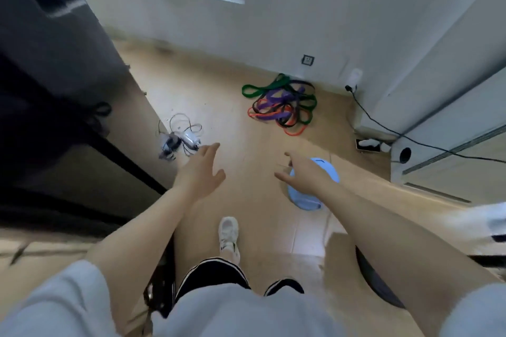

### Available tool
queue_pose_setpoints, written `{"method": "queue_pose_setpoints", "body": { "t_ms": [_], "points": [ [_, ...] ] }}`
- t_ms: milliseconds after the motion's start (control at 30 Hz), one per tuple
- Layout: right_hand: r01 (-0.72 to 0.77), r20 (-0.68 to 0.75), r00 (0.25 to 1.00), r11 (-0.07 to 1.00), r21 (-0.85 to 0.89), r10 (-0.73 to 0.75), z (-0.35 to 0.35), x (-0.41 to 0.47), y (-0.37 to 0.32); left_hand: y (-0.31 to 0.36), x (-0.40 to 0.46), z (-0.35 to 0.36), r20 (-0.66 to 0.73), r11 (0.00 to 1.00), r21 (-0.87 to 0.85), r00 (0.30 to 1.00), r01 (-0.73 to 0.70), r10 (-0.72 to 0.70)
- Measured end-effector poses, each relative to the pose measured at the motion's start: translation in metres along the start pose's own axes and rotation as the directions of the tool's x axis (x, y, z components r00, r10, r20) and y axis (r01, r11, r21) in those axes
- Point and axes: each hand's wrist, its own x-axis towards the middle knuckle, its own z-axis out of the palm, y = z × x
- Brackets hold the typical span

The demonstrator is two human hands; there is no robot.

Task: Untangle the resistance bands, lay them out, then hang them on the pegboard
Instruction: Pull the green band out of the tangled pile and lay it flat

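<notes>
The resistance bands (282, 104) lie in one knotted heap on the wooden floor (232, 117), close against the white wall (328, 22) below a wall socket (307, 59); green, purple, orange and black loops cross over one another, so none is free yet and nothing is laid out. The person stands a step or two short of the heap, one white sneaker (229, 235) forward, both bare arms stretched ahead and downward, which reads as an approach to the pile rather than any handling of it. The left hand (204, 169) has its fingers straight and spread, palm down, holding nothing and touching nothing; its grip is fully open. The right hand (299, 169) is likewise slack and spread, thumb apart from the fingers, empty; it only passes in front of a pale blue round object (325, 172) on the floor, and contact with it does not seem likely. Both hands are well apart from the bands. To the left, beside a dark cabinet (68, 90), sits a separate small tangle of white cables and chargers (179, 139), and a black cord (383, 123) runs from the wall along the right side. No pegboard shows in this view, so hanging is far off; the untangling step has not begun
</notes>
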Motion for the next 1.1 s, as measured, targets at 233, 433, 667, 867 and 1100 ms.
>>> {"method": "queue_pose_setpoints", "body": {
  "t_ms": [233, 433, 667, 867, 1100],
  "points": [
    [-0.087, -0.027, 0.996, 0.996, 0.029, 0.088, -0.099, 0.134, -0.018, 0.011, 0.178, -0.068, 0.061, 0.993, -0.008, 0.991, -0.116, 0.116],
    [-0.168, -0.073, 0.982, 0.981, 0.099, 0.176, -0.167, 0.224, 0.012, 0.048, 0.307, -0.085, 0.127, 0.971, 0.031, 0.965, -0.236, 0.230],
    [-0.157, -0.024, 0.987, 0.986, 0.047, 0.158, -0.233, 0.378, 0.044, 0.070, 0.454, -0.090, 0.194, 0.971, 0.079, 0.959, -0.225, 0.207],
    [-0.054, 0.127, 0.990, 0.998, -0.042, 0.059, -0.305, 0.509, 0.038, 0.076, 0.571, -0.116, 0.153, 0.999, 0.015, 0.988, -0.036, 0.033],
    [-0.031, 0.240, 0.970, 0.999, -0.029, 0.037, -0.326, 0.608, 0.015, 0.053, 0.672, -0.137, 0.160, 0.999, -0.027, 0.986, 0.047, -0.043]
  ]
}}
